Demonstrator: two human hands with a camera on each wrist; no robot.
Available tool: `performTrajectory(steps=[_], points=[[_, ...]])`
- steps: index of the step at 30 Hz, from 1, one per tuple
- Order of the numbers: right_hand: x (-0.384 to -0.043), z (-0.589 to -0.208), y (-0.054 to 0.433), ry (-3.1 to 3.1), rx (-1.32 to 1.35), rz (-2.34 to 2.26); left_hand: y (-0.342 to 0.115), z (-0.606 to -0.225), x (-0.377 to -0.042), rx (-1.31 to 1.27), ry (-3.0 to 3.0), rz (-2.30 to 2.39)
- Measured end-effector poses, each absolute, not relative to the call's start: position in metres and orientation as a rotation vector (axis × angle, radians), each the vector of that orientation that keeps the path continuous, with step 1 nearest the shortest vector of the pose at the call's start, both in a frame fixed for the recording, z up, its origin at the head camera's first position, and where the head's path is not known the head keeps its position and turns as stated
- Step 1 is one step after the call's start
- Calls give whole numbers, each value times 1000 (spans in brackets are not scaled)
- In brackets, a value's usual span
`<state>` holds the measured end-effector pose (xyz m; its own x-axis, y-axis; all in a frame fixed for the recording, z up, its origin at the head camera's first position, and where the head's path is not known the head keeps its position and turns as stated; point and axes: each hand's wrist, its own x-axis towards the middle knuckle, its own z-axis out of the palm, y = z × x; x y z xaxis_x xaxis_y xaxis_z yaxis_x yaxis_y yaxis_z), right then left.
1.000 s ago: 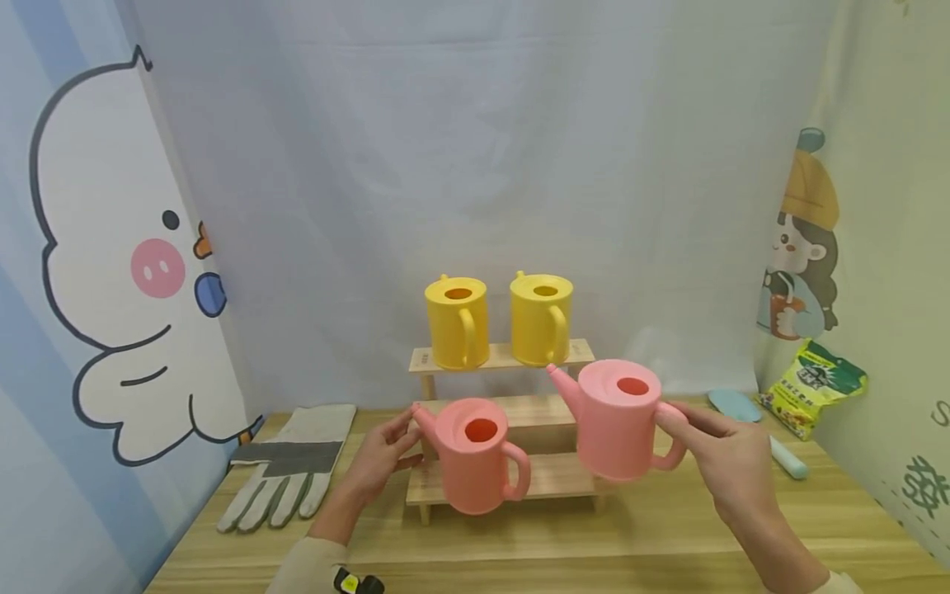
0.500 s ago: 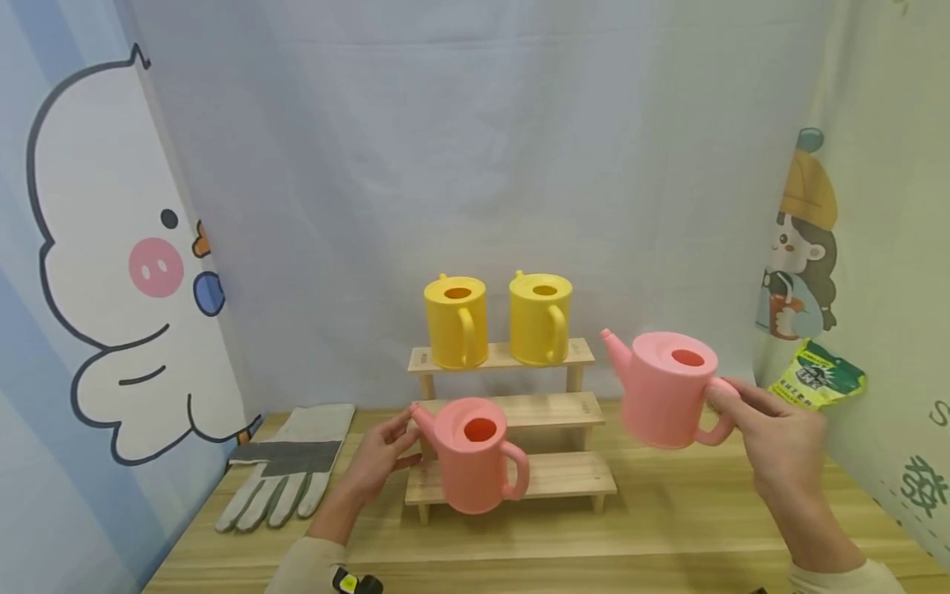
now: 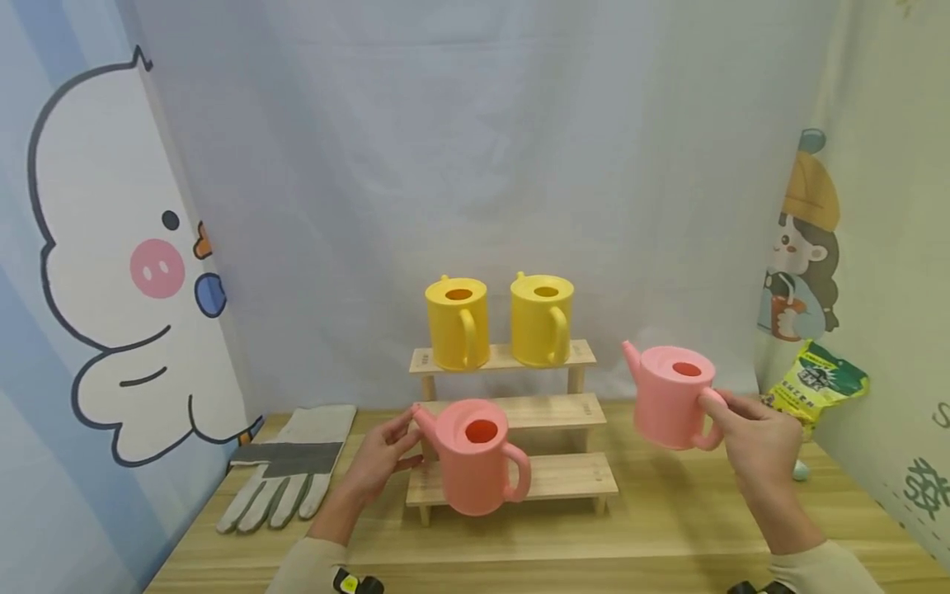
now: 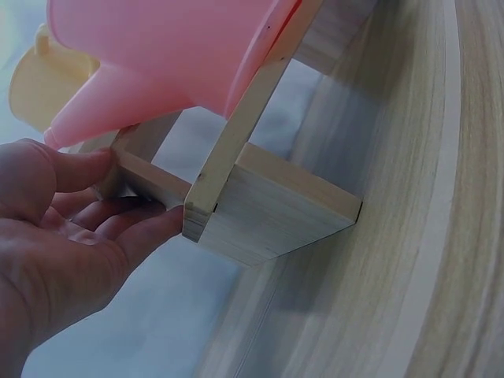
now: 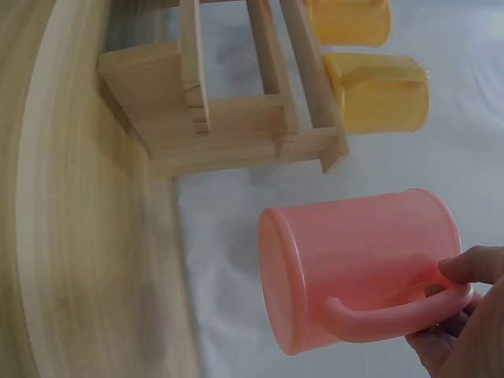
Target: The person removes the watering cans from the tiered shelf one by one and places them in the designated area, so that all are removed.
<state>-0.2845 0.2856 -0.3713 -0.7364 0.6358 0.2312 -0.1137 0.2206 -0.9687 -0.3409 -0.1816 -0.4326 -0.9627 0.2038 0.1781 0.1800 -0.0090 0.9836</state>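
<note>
My right hand [image 3: 764,437] grips the handle of a pink watering can [image 3: 671,404], held upright in the air to the right of a three-tier wooden stand [image 3: 571,474]. In the right wrist view, thumb and fingers close round the upper part of that handle. Another pink watering can [image 3: 471,474] rests on the lowest tier, spout to the left. By its spout my left hand [image 3: 378,458] holds the stand's left end; the left wrist view shows fingertips [image 4: 169,224] against the wood. Two yellow watering cans [image 3: 456,330] stand side by side on the top tier.
A grey-and-white work glove [image 3: 297,462] lies on the wooden table [image 3: 519,544] at left. A green and yellow bag [image 3: 812,384] stands at the back right. Behind my right hand, the tip of a pale object [image 3: 800,470] shows. Printed cloth walls surround the table.
My right hand has carried its pink watering can rightward, away from the stand, first rising, then sinking slightly. The left hand and the other cans have stayed where they were.
</note>
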Motion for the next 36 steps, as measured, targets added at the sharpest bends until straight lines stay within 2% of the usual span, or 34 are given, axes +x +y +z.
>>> performTrajectory(steps=[17,25,36], points=[[-327,-426,268,-2018,-487,1385,-179,-436,-343,429,2204,2173],[-329,-433,256,-2088,-471,1248,-180,-435,-342,451,2227,2151],[-339,-432,249,-2101,-516,1288,-181,-433,-340,422,2222,2179]])
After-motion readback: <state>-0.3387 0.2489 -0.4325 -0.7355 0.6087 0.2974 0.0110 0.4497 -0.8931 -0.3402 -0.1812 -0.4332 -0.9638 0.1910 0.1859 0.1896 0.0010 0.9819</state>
